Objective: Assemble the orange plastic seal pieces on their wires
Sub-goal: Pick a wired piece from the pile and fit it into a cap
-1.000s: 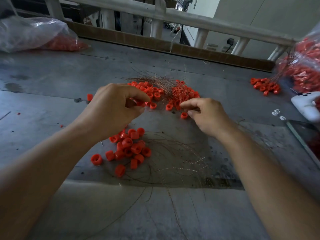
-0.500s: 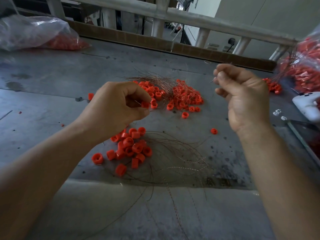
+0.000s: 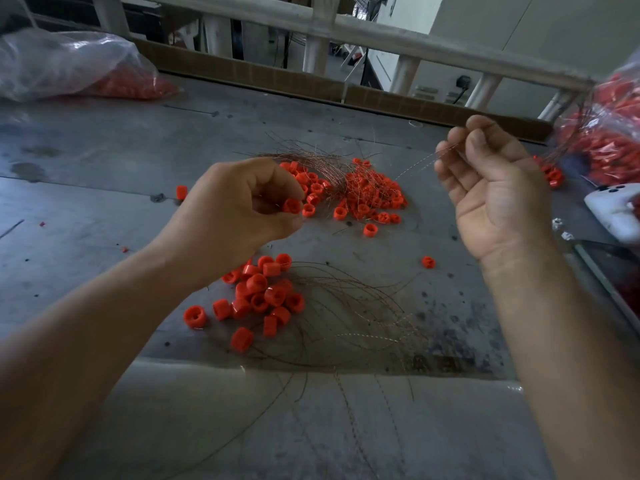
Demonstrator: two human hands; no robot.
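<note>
The left hand (image 3: 242, 206), curled above the table (image 3: 104, 168), pinches one orange seal piece (image 3: 291, 205); the right hand (image 3: 495, 195), raised palm-inward, pinches a thin wire (image 3: 415, 167).

Two hands (image 3: 235, 216); two plastic bags (image 3: 69, 64); two bundles of wires (image 3: 311, 161); one white device (image 3: 613, 209); seal pieces (image 3: 367, 199) too many to count.

Seal pile (image 3: 367, 194) lies behind nearer seal cluster (image 3: 258, 296); wire bundle (image 3: 349, 317) right of cluster

Glossy plastic seals (image 3: 273, 295) — thin metal wire (image 3: 415, 167)
</note>
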